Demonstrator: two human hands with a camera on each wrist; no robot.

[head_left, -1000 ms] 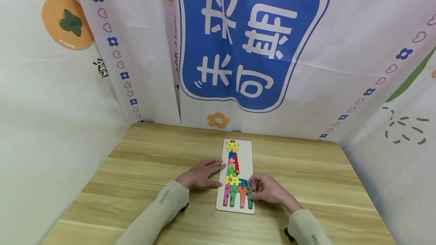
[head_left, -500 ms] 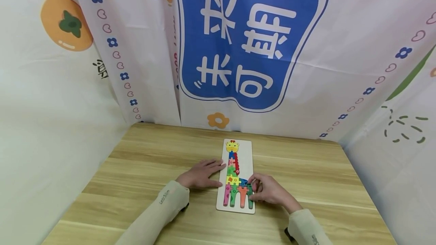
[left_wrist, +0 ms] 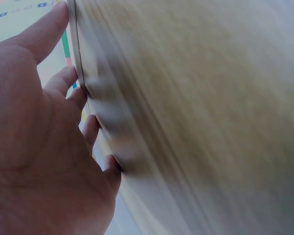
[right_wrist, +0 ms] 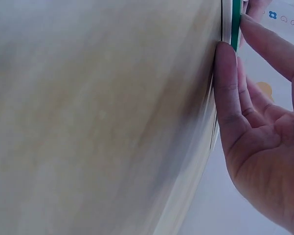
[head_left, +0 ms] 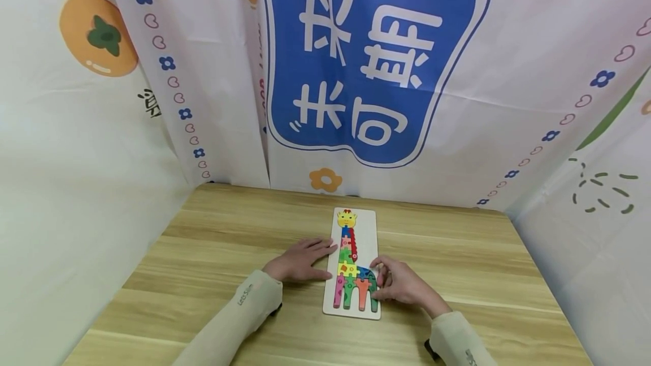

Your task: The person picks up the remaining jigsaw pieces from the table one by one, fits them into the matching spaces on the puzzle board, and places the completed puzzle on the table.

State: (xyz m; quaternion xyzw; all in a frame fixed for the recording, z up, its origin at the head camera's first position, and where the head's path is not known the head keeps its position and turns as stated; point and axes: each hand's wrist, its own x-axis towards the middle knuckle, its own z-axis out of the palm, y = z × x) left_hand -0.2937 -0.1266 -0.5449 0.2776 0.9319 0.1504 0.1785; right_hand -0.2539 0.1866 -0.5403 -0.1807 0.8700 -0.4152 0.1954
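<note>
A white board [head_left: 367, 242] lies on the table, bearing a giraffe puzzle of coloured pieces. The yellow head [head_left: 347, 218] is at the far end, and several legs point toward me. My left hand [head_left: 303, 259] lies spread at the board's left edge, its fingertips touching it. At the lower right, my right hand [head_left: 402, 282] has its thumb at the dark green leg piece [head_left: 373, 297]. Its index finger is raised beside the blue body piece [head_left: 363, 272]. In the right wrist view, the fingers of the right hand [right_wrist: 264, 122] are bent slightly along the board's edge.
The wood-grain table [head_left: 229, 304] extends around the board. Behind it hangs a white printed cloth [head_left: 224, 100] with a large blue patch, and similar cloth closes off both sides.
My right index finger has lifted and moved slightly back from the dark green piece, so more of its top and the blue piece shows. The left hand stays in place.
</note>
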